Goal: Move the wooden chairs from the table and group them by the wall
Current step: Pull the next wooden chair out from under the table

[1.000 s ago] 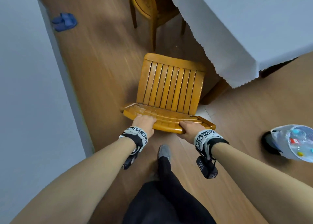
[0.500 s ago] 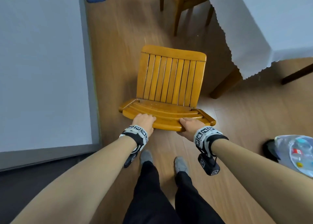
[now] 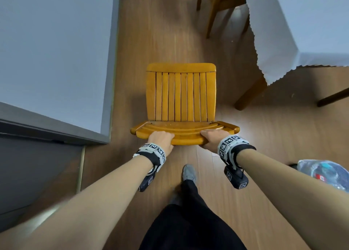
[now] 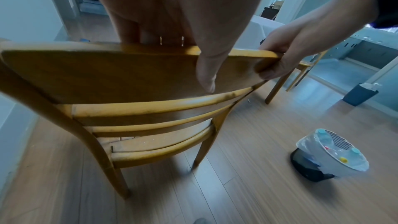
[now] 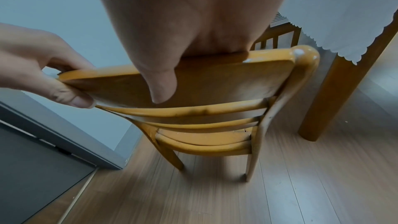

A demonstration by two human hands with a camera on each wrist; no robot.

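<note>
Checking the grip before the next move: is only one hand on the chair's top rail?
No, the left hand and the right hand both grip the top rail of the wooden chair, one near each end.

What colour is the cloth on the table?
White, with a scalloped edge: the tablecloth shows best in the head view.

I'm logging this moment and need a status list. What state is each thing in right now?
wooden chair: upright, gripped by its top rail, clear of the table.
left hand: grips the top rail.
right hand: grips the top rail.
second chair: at the table.
tablecloth: draped over the table's edge.
bin: lined with a bag, holds rubbish.
</note>
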